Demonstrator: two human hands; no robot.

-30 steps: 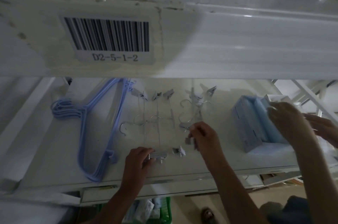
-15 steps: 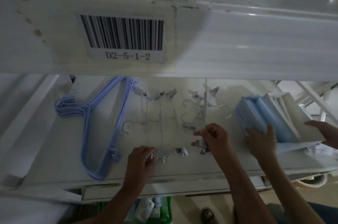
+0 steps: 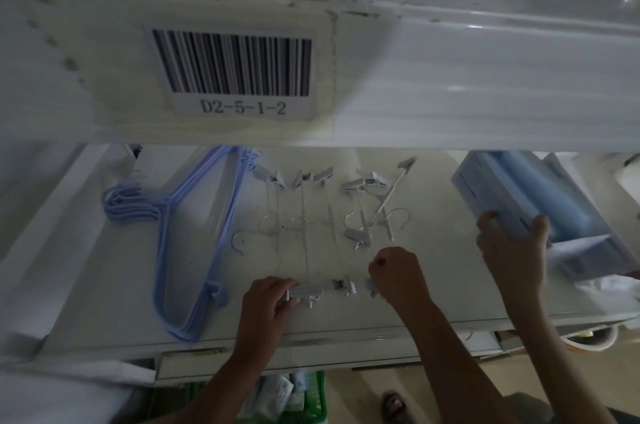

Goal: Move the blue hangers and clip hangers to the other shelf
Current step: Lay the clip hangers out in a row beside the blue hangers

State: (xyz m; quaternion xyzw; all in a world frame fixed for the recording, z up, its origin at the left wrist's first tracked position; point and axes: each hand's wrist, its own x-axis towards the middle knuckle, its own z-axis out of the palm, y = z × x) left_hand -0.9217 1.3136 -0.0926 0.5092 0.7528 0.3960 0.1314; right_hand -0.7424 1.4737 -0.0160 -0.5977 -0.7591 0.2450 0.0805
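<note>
The clip hangers (image 3: 325, 216) run lengthwise away from both hands, left hand (image 3: 268, 302) pinching a near-end clip (image 3: 306, 292), right hand (image 3: 398, 276) curled over another, blue hangers (image 3: 180, 233) farther left.

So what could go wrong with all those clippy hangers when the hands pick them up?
The clip hangers lie crossed, with wire hooks overlapping, so lifting a few may drag the others along in a tangle. The left hand and right hand grip clips near the shelf's front edge, so a loose one might fall off. Another person's hand is handling a blue box close by and may bump in.
</note>
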